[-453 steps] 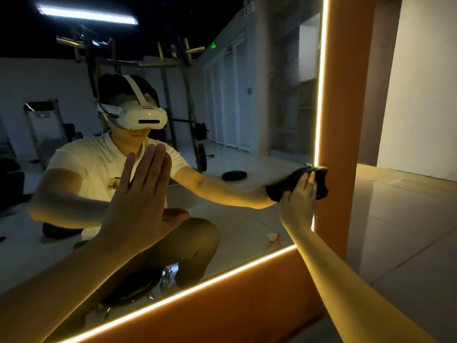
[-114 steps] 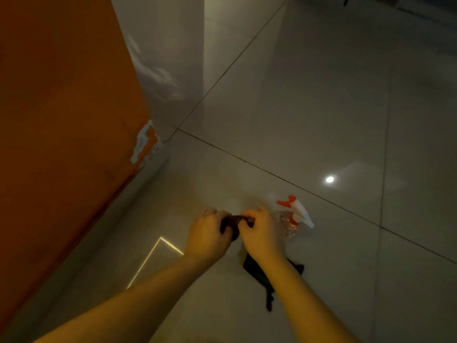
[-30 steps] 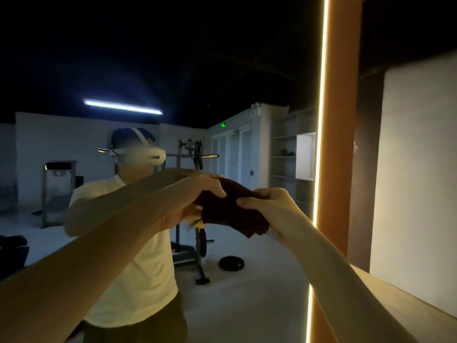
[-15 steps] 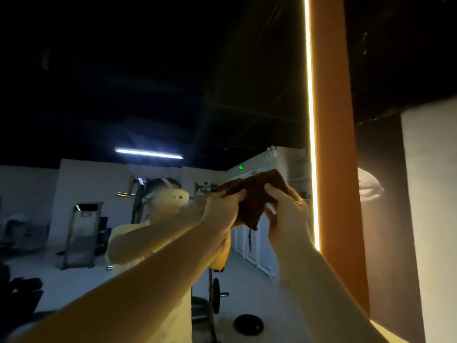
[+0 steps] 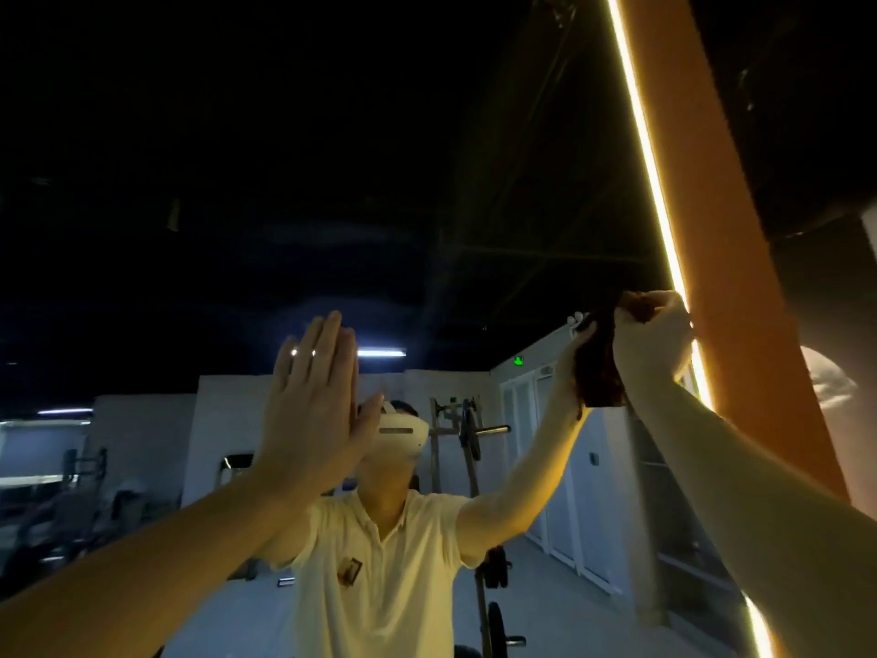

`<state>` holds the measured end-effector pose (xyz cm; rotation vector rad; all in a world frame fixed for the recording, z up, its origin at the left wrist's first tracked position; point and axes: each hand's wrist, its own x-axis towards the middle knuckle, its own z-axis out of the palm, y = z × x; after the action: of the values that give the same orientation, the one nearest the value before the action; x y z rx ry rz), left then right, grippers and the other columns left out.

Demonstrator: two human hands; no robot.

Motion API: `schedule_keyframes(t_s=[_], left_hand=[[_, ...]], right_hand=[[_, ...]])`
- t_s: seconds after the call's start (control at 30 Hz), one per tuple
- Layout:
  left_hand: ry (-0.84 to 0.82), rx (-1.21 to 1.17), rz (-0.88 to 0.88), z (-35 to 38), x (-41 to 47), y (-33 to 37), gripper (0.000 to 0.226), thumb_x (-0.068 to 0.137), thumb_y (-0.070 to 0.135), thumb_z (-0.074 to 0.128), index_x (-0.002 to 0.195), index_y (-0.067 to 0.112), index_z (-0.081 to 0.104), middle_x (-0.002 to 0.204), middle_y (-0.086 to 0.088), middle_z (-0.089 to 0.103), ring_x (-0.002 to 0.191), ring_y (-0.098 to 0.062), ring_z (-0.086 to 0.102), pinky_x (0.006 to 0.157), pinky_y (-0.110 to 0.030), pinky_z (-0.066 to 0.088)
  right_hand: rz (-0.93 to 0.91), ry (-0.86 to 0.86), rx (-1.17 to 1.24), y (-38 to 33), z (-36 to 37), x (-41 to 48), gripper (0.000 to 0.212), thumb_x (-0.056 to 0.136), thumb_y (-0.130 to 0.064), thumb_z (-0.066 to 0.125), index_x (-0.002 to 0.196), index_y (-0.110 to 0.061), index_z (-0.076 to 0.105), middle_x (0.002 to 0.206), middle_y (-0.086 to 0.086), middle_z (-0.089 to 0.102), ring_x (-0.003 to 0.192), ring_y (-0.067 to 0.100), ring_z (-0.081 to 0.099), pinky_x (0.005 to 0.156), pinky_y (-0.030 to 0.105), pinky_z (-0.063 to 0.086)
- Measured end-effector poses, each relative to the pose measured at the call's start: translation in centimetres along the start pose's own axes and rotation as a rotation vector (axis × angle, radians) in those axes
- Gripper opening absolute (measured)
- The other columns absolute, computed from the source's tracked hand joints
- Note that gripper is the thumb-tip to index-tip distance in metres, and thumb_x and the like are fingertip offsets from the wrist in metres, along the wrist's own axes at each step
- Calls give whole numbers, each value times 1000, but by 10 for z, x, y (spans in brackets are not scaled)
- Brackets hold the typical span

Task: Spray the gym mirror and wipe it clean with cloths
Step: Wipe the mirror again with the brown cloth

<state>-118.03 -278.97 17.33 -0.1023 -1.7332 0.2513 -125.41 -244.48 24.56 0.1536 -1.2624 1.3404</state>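
The gym mirror (image 5: 237, 182) fills the left and middle of the view and reflects a person in a pale shirt and headset. My left hand (image 5: 313, 401) lies flat against the glass, fingers straight and together. My right hand (image 5: 652, 344) grips a dark reddish-brown cloth (image 5: 600, 368) high against the mirror's right edge, beside the lit strip. The spray bottle is out of view.
An orange frame (image 5: 740, 296) with a bright light strip (image 5: 650, 149) borders the mirror on the right. Beyond it a pale wall (image 5: 835, 420) shows. Reflected in the glass are a weight rack, doors and a ceiling light.
My left hand has let go of the cloth and now presses flat on the glass. My right hand has carried the cloth up and right to the mirror's edge. The view tilted upward.
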Motion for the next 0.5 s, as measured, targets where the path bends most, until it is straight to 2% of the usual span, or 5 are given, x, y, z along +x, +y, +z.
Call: schedule_keyframes(t_s=[0.13,0.27,0.4,0.43,0.5], left_hand=[[21,45,-59,32,-7,9,91,104,67,20,164,-1,14,172,-21,11,161,-35,9,129,-54,11],[56,96,-99,41,-8,20,95,103,69,25,164,-1,8,173,-20,3,162,-31,-1,130,-55,8],[68,133,-103,39,-9,19,93,103,67,27,164,-2,10,173,-21,6,162,-32,3,129,-57,12],[72,145,-105,40,-9,18,94,103,67,26,164,-1,9,173,-21,6,162,-32,3,129,-56,12],[75,165,-106,39,-9,17,95,102,69,24,164,-1,9,173,-21,6,162,-33,4,130,-56,11]], right_hand=[[-106,108,-92,-12,40,-16,23,103,-23,57,122,-14,66,121,9,62,109,25,61,86,28,39],[-450,-170,-128,-48,85,-90,25,103,-28,55,127,-22,59,126,1,51,102,10,53,77,14,35],[-1002,-443,-264,-51,101,-128,43,96,-28,62,136,-13,56,123,10,47,106,22,51,86,34,51],[-1072,-429,-323,-44,94,-113,49,95,-26,64,141,-13,55,125,11,47,109,25,51,90,37,50],[-1052,-333,-392,-24,76,-76,52,96,-25,65,146,-16,53,128,12,48,114,28,50,95,41,47]])
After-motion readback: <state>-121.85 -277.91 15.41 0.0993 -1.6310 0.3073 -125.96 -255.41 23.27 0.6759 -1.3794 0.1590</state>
